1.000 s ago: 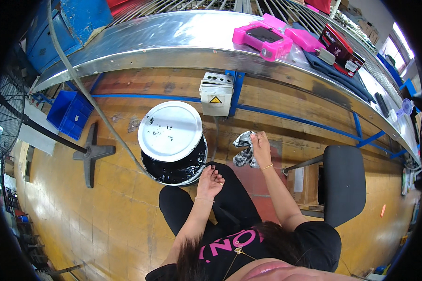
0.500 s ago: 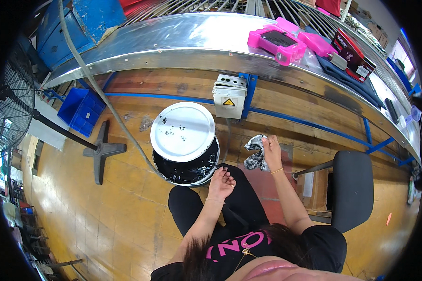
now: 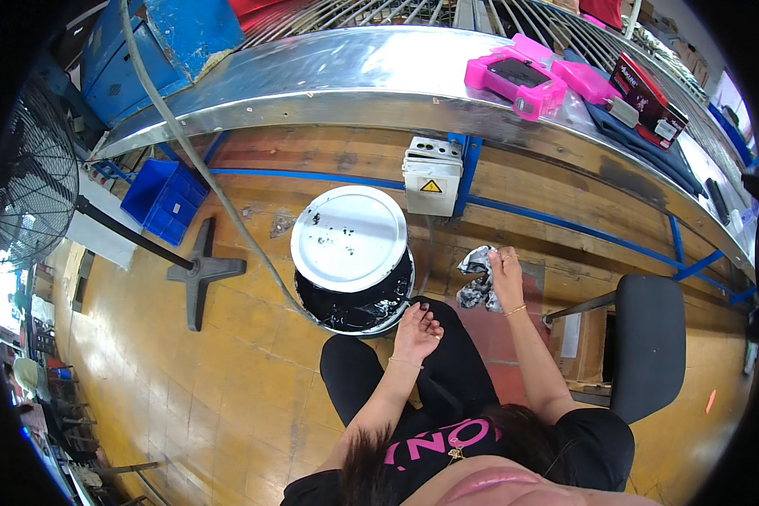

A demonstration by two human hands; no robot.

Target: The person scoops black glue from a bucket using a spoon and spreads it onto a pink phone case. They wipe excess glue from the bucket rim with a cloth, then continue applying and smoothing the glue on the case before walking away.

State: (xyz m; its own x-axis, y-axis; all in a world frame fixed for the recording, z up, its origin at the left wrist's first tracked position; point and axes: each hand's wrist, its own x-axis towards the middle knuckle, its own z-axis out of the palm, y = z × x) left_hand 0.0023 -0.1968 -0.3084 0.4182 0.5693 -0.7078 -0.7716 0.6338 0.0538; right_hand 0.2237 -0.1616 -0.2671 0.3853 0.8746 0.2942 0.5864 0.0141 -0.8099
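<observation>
A crumpled white rag with black smears (image 3: 478,291) hangs from my right hand (image 3: 506,280), whose fingers pinch its upper edge. My left hand (image 3: 417,336) is held palm up over my lap, its fingers loosely curled and a little apart. Dark stains mark its fingertips, and I see nothing in it. Just ahead of that hand stands a bucket of glossy black paste or ink (image 3: 337,309). Its round white lid (image 3: 349,238), spotted with black, rests tilted across the bucket's far side and covers part of the opening.
A metal-edged bench (image 3: 346,72) spans the far side, bearing a pink-cased device (image 3: 514,78) and a red-black box (image 3: 649,99). Beneath it are an electrical box (image 3: 431,179) and a blue crate (image 3: 164,201). A fan stand (image 3: 201,270) is left, a dark chair (image 3: 648,346) right. A grey cable (image 3: 202,177) runs down to the bucket.
The whole view has swung slightly left, so things appear farther right. Both hands keep nearly the same pose, and the rag is still in my right hand.
</observation>
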